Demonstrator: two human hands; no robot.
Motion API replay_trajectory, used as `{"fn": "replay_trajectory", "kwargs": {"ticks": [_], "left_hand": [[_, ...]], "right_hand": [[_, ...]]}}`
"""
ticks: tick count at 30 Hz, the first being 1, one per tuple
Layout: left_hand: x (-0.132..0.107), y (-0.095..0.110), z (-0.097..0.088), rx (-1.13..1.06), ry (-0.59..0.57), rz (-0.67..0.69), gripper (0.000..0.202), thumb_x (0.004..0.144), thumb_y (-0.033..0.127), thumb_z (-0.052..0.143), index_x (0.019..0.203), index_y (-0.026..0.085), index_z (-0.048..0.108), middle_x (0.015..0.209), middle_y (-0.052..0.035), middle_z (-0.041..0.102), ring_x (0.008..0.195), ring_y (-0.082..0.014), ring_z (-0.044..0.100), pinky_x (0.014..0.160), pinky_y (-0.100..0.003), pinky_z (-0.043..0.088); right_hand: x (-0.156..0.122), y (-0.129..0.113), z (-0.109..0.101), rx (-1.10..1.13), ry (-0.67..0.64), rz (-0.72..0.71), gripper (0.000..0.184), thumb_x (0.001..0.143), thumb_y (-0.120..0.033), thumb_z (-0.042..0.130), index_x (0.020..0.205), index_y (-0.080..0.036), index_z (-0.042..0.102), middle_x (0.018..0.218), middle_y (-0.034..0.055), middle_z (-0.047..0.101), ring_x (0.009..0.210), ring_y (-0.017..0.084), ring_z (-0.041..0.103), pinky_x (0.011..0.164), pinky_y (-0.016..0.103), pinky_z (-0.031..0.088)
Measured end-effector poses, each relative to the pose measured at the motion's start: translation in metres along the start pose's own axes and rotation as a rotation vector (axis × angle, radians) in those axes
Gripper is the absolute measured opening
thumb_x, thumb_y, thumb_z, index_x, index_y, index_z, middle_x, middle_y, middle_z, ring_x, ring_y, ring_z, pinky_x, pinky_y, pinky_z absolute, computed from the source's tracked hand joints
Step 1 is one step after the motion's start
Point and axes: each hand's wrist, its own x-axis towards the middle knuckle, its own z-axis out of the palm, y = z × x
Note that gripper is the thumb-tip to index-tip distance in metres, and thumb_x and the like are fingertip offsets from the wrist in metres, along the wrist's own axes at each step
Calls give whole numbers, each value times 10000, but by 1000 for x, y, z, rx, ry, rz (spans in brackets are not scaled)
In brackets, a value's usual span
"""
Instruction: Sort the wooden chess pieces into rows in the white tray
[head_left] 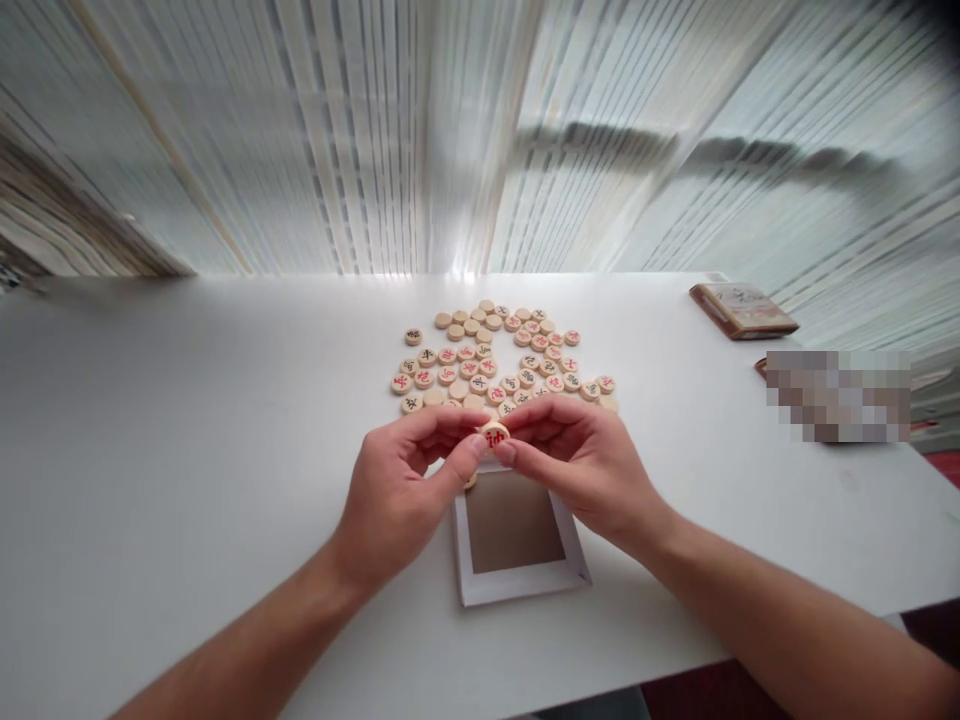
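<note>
A round wooden Chinese chess piece (pixel 494 436) with a red character is pinched between my two hands, tilted so its face shows. My left hand (pixel 409 480) grips its left edge with thumb and fingertips. The right edge is held the same way by my right hand (pixel 581 460). Below them lies a shallow white-rimmed box (pixel 525 579) with a brown inside. Another wooden piece (pixel 470 481) shows partly at the box's upper left corner, beside my left thumb. Beyond my hands several chess pieces (pixel 468 369) lie spread, some with red or black characters, some blank side up.
The pieces lie on a white table (pixel 225 430). At the far right rests a flat brown-edged box (pixel 745 310), with a blurred-out object (pixel 838 395) nearer to me. A striped curtain (pixel 390 130) hangs behind the table's back edge.
</note>
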Motion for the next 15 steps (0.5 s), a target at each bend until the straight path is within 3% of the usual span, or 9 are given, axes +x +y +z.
{"fn": "replay_trajectory", "kwargs": {"ticks": [7,15], "left_hand": [[0,5,3,25,-15,28,73,888,222,866,958,205,879,843,-27,845,727,-174,799,682,-249,694],[-6,5,1,194,-13,178,205,918,150,836,1065,280,893,980,-23,847,826,-165,792,727,-246,699]], "right_hand": [[-2,-4,2,-5,-24,32,322,688,-390,1036,843,-202,827,746,34,806,669,182,767,613,273,642],[2,-5,-1,62,-64,91,327,714,-444,1013,814,-184,841,710,35,799,643,169,757,616,267,640]]}}
